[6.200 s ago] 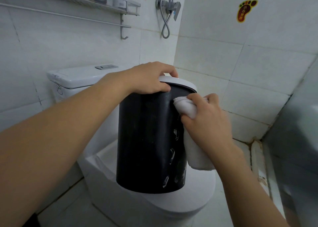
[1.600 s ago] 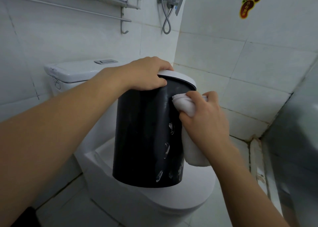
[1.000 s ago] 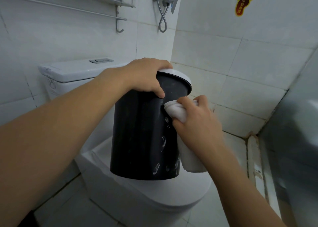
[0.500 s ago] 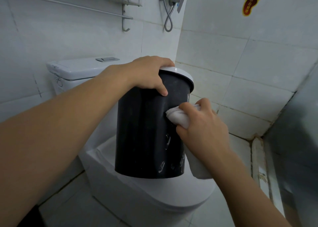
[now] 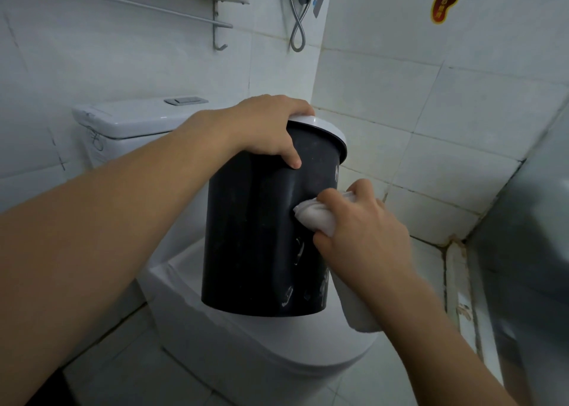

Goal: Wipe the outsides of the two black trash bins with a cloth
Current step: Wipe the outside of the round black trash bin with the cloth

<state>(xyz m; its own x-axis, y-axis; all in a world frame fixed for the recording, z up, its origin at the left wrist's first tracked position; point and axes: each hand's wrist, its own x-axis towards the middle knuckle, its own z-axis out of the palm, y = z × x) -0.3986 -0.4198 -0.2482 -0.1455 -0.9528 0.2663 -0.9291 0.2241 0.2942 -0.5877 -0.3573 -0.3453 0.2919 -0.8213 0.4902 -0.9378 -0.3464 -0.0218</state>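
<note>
Head view: black bin (image 5: 255,236), tilted on the toilet lid (image 5: 277,341), is gripped at its rim by the left hand (image 5: 261,128); a cloth (image 5: 314,217), bunched in the right hand (image 5: 363,230), is pressed to its side. Harder pressure could slide it off.

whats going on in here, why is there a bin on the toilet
A person is cleaning a black trash bin that stands on the closed toilet lid. The left hand grips the bin's white rim to steady it, while the right hand presses a bunched white cloth against the bin's side. Pale smears show lower down. Only one bin is in view.
</note>
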